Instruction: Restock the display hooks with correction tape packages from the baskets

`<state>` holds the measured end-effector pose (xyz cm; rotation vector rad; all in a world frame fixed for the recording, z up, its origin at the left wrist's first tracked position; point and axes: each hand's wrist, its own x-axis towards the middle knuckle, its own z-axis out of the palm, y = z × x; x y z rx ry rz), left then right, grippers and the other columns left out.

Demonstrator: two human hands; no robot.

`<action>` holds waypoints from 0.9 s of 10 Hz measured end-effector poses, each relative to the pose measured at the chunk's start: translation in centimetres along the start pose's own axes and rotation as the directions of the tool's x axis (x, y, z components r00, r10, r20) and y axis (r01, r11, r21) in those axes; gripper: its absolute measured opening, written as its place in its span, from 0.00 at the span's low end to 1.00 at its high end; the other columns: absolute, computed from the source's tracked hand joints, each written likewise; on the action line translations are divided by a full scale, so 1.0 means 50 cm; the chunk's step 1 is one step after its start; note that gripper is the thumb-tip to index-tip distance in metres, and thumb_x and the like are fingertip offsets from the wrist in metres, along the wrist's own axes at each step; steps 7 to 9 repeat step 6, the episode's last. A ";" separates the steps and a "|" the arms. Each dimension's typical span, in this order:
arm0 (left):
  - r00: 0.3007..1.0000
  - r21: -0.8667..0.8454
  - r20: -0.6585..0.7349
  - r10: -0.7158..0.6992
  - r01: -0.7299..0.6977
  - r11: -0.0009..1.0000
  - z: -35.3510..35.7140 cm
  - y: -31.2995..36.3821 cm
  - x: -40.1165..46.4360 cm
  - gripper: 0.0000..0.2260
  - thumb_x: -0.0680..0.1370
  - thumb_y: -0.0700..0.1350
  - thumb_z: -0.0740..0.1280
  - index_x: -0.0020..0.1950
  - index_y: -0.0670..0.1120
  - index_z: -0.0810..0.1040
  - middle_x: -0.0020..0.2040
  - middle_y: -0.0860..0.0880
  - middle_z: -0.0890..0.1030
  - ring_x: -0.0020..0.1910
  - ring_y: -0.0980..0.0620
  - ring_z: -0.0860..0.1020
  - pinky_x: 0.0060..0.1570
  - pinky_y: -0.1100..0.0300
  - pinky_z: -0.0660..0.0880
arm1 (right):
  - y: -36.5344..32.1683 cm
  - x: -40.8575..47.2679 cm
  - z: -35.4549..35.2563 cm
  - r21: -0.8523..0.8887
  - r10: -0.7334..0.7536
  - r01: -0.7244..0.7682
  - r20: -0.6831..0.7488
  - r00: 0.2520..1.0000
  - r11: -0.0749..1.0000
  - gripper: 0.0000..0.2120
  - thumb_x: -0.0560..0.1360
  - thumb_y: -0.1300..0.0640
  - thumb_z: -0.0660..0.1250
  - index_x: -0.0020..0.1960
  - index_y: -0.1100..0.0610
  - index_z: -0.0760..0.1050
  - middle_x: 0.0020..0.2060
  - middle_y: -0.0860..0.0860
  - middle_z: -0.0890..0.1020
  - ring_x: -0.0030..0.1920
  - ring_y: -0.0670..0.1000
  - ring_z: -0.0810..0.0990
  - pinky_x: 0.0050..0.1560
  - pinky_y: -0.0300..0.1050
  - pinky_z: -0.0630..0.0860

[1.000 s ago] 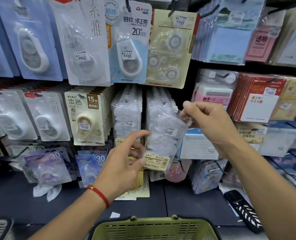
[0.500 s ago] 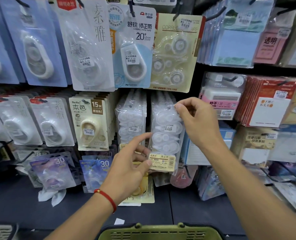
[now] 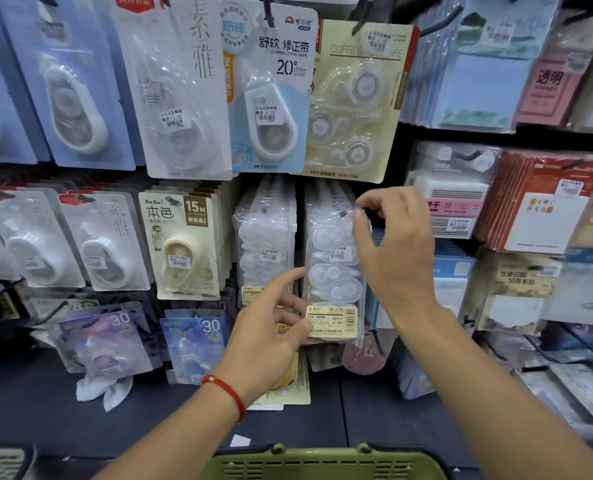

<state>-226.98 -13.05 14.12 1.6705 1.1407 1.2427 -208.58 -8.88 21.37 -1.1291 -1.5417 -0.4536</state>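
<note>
On the display hook, a clear correction tape package (image 3: 335,271) hangs at the front of its row. Right hand (image 3: 397,252) pinches its top corner; left hand (image 3: 271,332) touches its label with relaxed fingers, above the green basket (image 3: 323,462).

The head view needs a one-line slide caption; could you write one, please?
Right hand at the top of a clear correction tape pack on its hook, left hand steadying its label end, green basket below.

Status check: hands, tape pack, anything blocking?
Right hand pinching top corner of clear tape pack at its hook. Left hand thumb on the pack's yellow label. Nothing blocking; green basket below.
</note>
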 end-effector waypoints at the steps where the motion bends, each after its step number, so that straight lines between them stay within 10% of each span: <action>1: 0.998 0.109 0.056 0.029 -0.035 0.993 0.009 -0.007 0.004 0.29 0.79 0.34 0.72 0.73 0.59 0.73 0.53 0.52 0.81 0.48 0.53 0.83 0.57 0.55 0.82 | 0.003 -0.062 0.013 -0.127 -0.226 0.238 0.097 0.969 0.963 0.08 0.77 0.61 0.68 0.55 0.61 0.79 0.51 0.56 0.80 0.51 0.58 0.76 0.49 0.54 0.73; 3: 0.926 0.609 -0.092 0.367 -0.240 0.756 -0.017 -0.013 0.012 0.28 0.71 0.30 0.70 0.70 0.46 0.79 0.64 0.47 0.76 0.65 0.48 0.73 0.67 0.66 0.65 | 0.037 -0.141 0.030 -0.288 -0.202 0.340 0.417 0.886 0.895 0.29 0.73 0.60 0.70 0.75 0.60 0.73 0.72 0.59 0.74 0.74 0.60 0.68 0.68 0.61 0.74; 4: 0.960 0.688 -0.031 0.278 -0.182 0.702 -0.033 -0.019 0.010 0.33 0.72 0.32 0.70 0.76 0.49 0.72 0.78 0.46 0.64 0.78 0.46 0.61 0.75 0.59 0.59 | 0.036 -0.148 0.024 -0.281 -0.174 0.344 0.491 0.854 0.896 0.37 0.70 0.64 0.73 0.78 0.61 0.70 0.76 0.61 0.70 0.78 0.62 0.66 0.71 0.64 0.73; 5: 0.978 0.673 0.053 0.203 -0.185 0.716 -0.040 -0.022 -0.001 0.35 0.74 0.33 0.69 0.80 0.51 0.66 0.84 0.49 0.53 0.82 0.48 0.53 0.77 0.60 0.53 | 0.026 -0.152 0.002 -0.201 -0.158 0.302 0.523 0.838 0.932 0.35 0.70 0.65 0.74 0.76 0.61 0.72 0.77 0.61 0.69 0.77 0.62 0.68 0.72 0.61 0.73; 9: 0.975 0.564 -0.013 0.223 -0.177 0.807 -0.055 0.000 -0.017 0.31 0.75 0.32 0.69 0.77 0.50 0.71 0.80 0.51 0.64 0.79 0.49 0.62 0.77 0.64 0.55 | 0.016 -0.166 -0.026 -0.097 -0.079 0.141 0.474 0.877 0.985 0.25 0.74 0.65 0.71 0.71 0.59 0.75 0.73 0.58 0.72 0.70 0.60 0.75 0.67 0.58 0.77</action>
